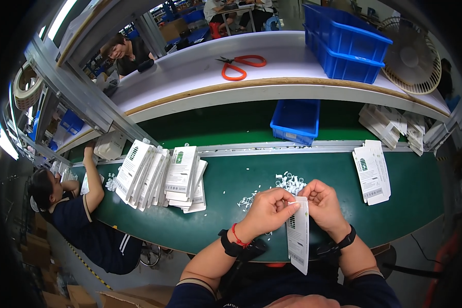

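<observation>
A flat white printed carton (299, 241) hangs upright in front of me, its top end between my hands. My left hand (266, 210) pinches it near the top, thumb lying along the edge. At the same top end, my right hand (322, 205) has its fingers curled and pinched together; whatever is between them is hidden. Just beyond my hands lies a loose heap of small white plastic pieces (290, 182), some ring-shaped. More of them are scattered to the left, partly behind my left hand.
Stacks of similar cartons (181, 172) stand left on the green table (231, 226); another stack (370, 172) lies right. A blue bin (295, 120) sits under the shelf. Red-handled cutters (236, 66), stacked blue crates (344, 46) and a fan (410, 56) are above. A co-worker (82, 215) sits left.
</observation>
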`<state>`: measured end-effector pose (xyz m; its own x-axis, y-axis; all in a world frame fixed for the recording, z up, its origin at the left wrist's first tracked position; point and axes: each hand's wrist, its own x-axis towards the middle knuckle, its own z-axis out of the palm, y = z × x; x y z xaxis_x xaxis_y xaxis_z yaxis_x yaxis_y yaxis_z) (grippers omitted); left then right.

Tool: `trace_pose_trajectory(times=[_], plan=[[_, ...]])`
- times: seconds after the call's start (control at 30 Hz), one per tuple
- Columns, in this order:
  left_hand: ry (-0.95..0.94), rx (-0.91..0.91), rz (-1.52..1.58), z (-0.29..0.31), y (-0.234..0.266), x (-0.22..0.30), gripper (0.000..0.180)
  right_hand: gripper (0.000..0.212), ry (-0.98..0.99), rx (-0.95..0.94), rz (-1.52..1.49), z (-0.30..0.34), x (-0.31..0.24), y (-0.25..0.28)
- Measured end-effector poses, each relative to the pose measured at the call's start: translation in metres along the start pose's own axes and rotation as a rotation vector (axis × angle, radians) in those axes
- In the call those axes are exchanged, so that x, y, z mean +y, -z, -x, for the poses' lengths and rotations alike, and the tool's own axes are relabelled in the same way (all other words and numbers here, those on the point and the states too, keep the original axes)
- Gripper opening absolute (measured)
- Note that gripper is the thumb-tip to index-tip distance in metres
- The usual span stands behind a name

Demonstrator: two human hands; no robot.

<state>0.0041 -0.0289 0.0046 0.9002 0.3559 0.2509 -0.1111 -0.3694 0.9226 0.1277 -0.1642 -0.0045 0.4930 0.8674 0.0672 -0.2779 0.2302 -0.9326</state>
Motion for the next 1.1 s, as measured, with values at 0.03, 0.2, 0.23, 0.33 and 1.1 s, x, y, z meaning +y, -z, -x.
trace_pose_trajectory(times=[0.03, 0.2, 0.23, 0.33, 1.1], plan=[[0.007, -0.030, 0.013, -0.001, 0.001, 0.001, 0.020, 0.017, 0.023, 0.010, 0.016, 0.000, 0.000, 0.000], [-0.122, 0.005, -0.065, -0.004, 0.000, -0.002, 0.041, 0.023, 0.039, -0.064, -0.034, 0.001, -0.005, 0.000], [-0.068, -0.044, -0.039, -0.003, 0.000, -0.003, 0.048, 0.024, 0.030, -0.079, -0.044, 0.001, -0.005, 0.000], [0.203, -0.139, 0.246, 0.001, -0.002, -0.004, 0.055, 0.023, 0.069, -0.056, -0.016, 0.000, -0.005, -0.001], [-0.012, 0.489, 0.477, -0.008, 0.014, -0.005, 0.029, 0.011, 0.230, 0.167, 0.452, -0.002, 0.002, -0.001]])
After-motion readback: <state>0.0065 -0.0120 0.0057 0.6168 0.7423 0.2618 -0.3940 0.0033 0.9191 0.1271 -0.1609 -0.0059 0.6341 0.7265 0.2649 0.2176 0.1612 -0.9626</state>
